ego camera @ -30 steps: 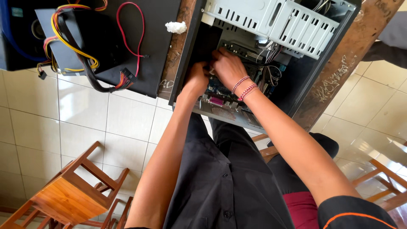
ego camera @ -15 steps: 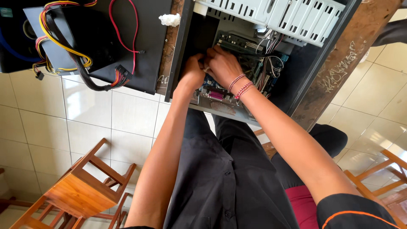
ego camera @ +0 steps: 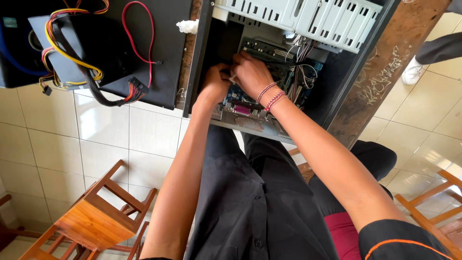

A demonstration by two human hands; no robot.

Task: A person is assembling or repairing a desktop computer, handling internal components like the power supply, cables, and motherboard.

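Pale floor tiles (ego camera: 48, 139) are seen below a worn wooden worktop (ego camera: 385, 72). An open black computer case (ego camera: 346, 62) is set on it, holding a circuit board (ego camera: 293, 82), loose wires (ego camera: 303, 53) and a grey perforated metal drive cage (ego camera: 308, 14). Left hand (ego camera: 215, 85) and right hand (ego camera: 250, 74) are pressed together inside over the board; fingers are curled, whatever is gripped is hidden. A power supply (ego camera: 72, 43) with coloured cables (ego camera: 72, 58) is laid beside the case, cut off at the frame edge.
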